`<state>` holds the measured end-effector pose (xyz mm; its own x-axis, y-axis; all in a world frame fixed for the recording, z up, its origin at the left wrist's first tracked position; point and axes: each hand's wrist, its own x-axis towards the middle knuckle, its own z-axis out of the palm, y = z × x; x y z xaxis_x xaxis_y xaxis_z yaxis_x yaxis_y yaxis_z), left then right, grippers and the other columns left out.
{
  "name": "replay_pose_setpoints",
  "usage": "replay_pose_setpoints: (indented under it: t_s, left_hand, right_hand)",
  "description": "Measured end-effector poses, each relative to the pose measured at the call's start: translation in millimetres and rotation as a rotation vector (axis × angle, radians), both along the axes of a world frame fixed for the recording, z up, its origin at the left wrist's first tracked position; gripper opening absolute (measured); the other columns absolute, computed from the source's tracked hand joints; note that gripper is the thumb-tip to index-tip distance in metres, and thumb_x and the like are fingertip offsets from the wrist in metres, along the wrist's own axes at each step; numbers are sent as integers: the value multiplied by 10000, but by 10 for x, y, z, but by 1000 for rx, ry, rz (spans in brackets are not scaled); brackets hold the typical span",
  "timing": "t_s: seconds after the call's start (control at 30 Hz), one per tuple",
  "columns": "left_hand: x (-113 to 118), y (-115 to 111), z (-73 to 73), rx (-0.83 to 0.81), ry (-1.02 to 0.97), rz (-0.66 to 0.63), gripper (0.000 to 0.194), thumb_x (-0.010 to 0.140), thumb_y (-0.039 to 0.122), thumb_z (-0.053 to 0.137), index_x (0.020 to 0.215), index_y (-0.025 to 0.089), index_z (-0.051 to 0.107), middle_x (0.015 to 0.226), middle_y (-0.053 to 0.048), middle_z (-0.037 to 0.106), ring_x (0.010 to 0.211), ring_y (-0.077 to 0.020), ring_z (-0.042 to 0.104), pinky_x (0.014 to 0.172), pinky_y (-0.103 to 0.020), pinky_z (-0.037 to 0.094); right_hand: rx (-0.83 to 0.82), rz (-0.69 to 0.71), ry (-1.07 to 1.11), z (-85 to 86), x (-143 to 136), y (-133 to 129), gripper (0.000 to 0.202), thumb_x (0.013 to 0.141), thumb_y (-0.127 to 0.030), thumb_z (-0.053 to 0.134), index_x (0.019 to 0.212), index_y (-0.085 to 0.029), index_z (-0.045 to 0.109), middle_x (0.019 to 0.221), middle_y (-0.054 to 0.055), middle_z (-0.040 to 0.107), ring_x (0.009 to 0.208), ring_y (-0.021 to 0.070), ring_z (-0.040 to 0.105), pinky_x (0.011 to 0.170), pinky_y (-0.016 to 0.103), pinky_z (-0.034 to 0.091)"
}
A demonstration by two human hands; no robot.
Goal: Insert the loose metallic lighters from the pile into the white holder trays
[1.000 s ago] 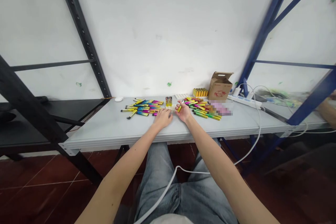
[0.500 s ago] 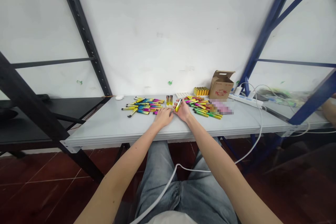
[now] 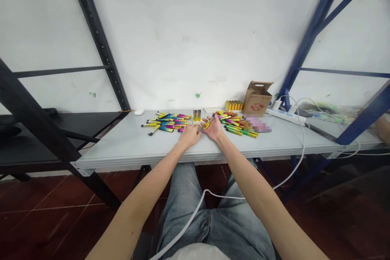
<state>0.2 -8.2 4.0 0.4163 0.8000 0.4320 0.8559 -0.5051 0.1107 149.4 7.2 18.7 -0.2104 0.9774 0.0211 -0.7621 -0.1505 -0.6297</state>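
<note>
Yellow metallic lighter (image 3: 209, 123) held at a tilt in my right hand (image 3: 215, 130), near the middle of the table. Right palm turned partly up, fingers loosely curled against the lighter; thumb contact too small to read. My left hand (image 3: 190, 135) lies palm down just beside, fingers close together, tips near a pale tray; cannot tell whether they grip it. Beyond my hands, two lighters (image 3: 197, 115) stand upright, side by side.

Surface: pale grey table (image 3: 122, 146). Loose pile of mixed-colour lighters (image 3: 167, 122) to the left; second pile (image 3: 233, 122) to the right, close to my right hand. White power strip (image 3: 285, 116) with plugs at far right, white cable (image 3: 302, 142) hanging over the front edge. Room: white wall (image 3: 195, 40) behind, black rack left, blue rack right, red-brown floor tiles.

Containers: yellow block of upright lighters (image 3: 233, 105) by the wall; white tray (image 3: 211, 110) left of it; cardboard box (image 3: 257, 99), flap raised, interior hidden.
</note>
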Motion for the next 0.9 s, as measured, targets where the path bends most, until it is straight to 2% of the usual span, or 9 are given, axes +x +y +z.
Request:
replay_pose_setpoints:
  t_s: [0.1,0.27,0.47,0.73,0.9]
  left_hand:
    - [-2,-1,4,-1,-5,-5,287,925,277,465,1137,155,616,1204,-122,659,1125,-270,573,1001,-397,394]
    - [3,-7,19,-17,-5,-2,285,924,268,457,1132,173,626,1217,-115,655,1134,-276,565,993,-406,399]
    - [0,5,15,-33,42,1,328,928,274,439,1190,182,614,1263,-115,616,1157,-281,547,1006,-414,388]
    - [-3,-5,16,-31,54,-3,354,944,286,421,1248,195,579,1255,-111,604,1150,-272,544,1008,-409,379]
    - [1,-12,17,-31,71,5,341,951,293,405,1218,179,584,1256,-119,601,1139,-279,542,990,-416,388]
  right_hand:
    - [19,19,-1,6,28,-22,415,957,-563,302,757,-223,433,770,19,603,572,136,553,390,200,360]
    - [36,32,-40,21,25,-34,378,937,-549,354,764,-223,434,740,4,564,559,126,512,430,209,381]
    - [51,45,-35,1,22,2,362,956,-490,284,771,-221,440,694,-21,511,542,120,506,458,223,389]
    - [14,45,-74,6,-20,5,274,910,-428,319,727,-231,376,590,-45,417,479,121,426,433,219,345]
    - [-10,31,-117,34,-52,-15,233,904,-387,307,740,-235,373,569,-58,384,439,111,379,397,202,287]
